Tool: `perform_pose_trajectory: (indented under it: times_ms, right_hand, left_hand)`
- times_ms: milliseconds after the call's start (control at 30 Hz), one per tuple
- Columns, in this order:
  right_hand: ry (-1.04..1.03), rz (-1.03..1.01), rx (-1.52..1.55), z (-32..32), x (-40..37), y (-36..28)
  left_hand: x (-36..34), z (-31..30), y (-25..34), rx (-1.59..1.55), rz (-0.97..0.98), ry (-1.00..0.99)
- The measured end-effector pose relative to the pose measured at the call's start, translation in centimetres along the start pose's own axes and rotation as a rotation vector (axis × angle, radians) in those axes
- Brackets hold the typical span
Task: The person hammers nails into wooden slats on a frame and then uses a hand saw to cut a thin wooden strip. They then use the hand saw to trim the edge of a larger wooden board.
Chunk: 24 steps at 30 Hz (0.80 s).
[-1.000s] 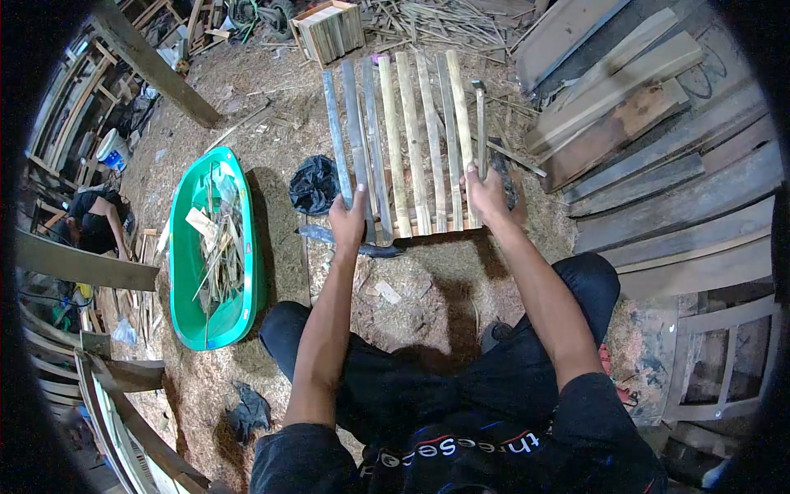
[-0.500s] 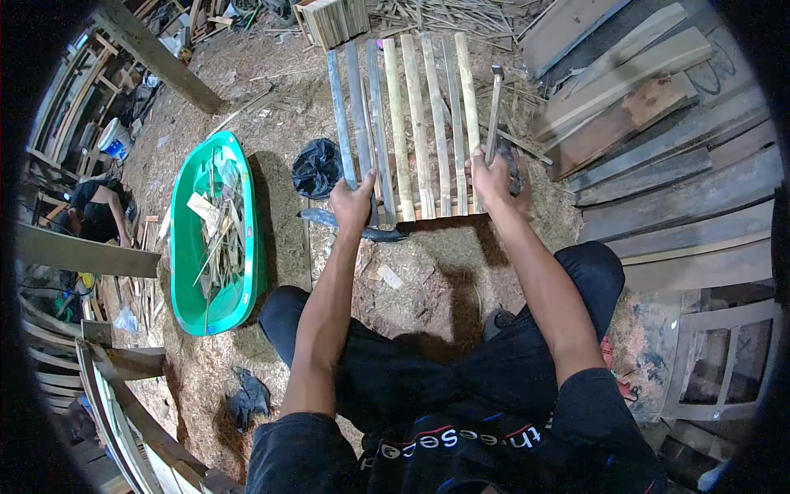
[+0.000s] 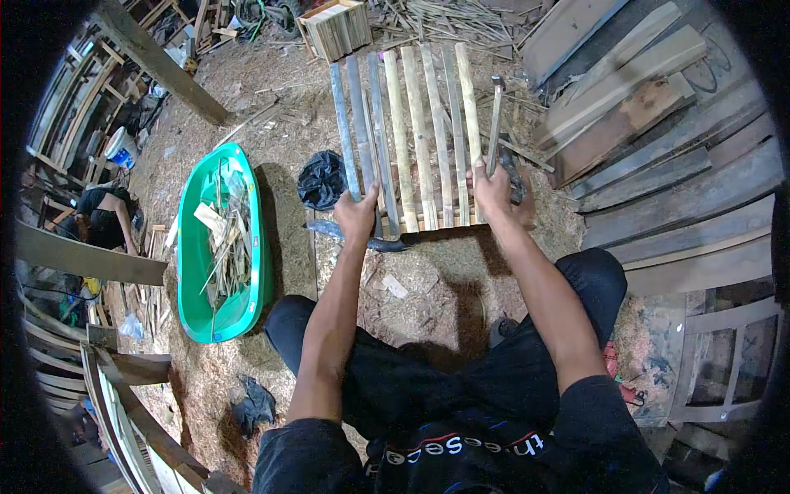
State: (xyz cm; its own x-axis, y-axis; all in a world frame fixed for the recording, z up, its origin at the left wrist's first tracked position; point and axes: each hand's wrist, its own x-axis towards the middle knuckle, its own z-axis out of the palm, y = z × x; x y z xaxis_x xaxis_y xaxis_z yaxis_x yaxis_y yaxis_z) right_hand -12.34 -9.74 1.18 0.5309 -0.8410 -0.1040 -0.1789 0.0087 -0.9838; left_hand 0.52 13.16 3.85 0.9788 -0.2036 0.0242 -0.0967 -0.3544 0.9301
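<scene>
Between my hands is a slatted wooden panel [image 3: 417,123], with several pale and greyish slats running away from me and a crosspiece near its closer end. My left hand [image 3: 357,216] is closed around the left grey slat near that end. On the other side, my right hand [image 3: 492,193] grips the rightmost pale slat. A hammer [image 3: 494,123] rises from the same right hand, its small head pointing away from me. Beneath the panel's near left corner lies a dark, curved object [image 3: 362,237] whose kind I cannot make out.
To my left stands a green plastic tub [image 3: 186,272] holding wood scraps. A black plastic bag [image 3: 322,179] rests beside the panel. Boards [image 3: 683,222] line the right side, and a wooden crate [image 3: 336,31] stands at the back. Another person [image 3: 107,218] crouches far left.
The whole scene sits slightly lower and further right in view, as my head has shifted. Both hands keep their hold on the panel, which shows little movement of its own.
</scene>
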Motion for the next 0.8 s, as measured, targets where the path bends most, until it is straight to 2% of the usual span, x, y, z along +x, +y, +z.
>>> perform_pose_trajectory:
  times_ms: [67,167,200,300,333,433,467,567,600,700,800]
  right_hand:
    - [0.02,-0.004,-0.087,-0.2,0.5,0.4]
    - [0.019,-0.016,-0.073,-0.3,1.2,1.1]
    - [-0.041,0.095,0.065,-0.6,0.7,-0.1]
    - [0.048,0.038,-0.139,-1.3,0.4,-0.5]
    - [0.079,-0.027,-0.132,-1.7,-0.7,-1.6]
    - [0.101,-0.077,-0.233,-3.3,-0.7,-1.4]
    - [0.037,0.038,-0.305,-4.2,-1.2,-2.2]
    - [-0.044,0.184,0.044,-4.1,-1.1,-0.7]
    - [-0.121,0.218,0.118,-4.2,-0.4,1.0]
    - [-0.146,0.194,0.144,-4.1,-0.3,1.3]
    - [-0.11,0.17,0.159,-3.9,-1.0,0.7]
  left_hand:
    - [-0.4,0.1,0.9,-0.108,-0.008,0.001]
    - [2.1,0.4,-3.3,0.155,0.147,0.005]
    - [2.4,0.5,-3.9,-0.058,0.085,-0.103]
    - [2.9,-0.1,-3.3,-0.15,0.065,-0.162]
    - [3.4,-0.3,-4.2,-0.212,-0.005,-0.223]
    - [3.2,-1.4,-6.0,-0.169,-0.059,-0.262]
    - [2.5,-1.4,-6.0,-0.314,-0.088,-0.28]
    - [3.4,-0.4,-7.6,-0.302,-0.057,-0.343]
    - [3.8,-0.1,-8.1,-0.321,-0.127,-0.338]
    - [3.9,0.1,-7.6,-0.516,-0.278,-0.35]
    - [4.1,0.3,-8.3,-0.544,-0.329,-0.299]
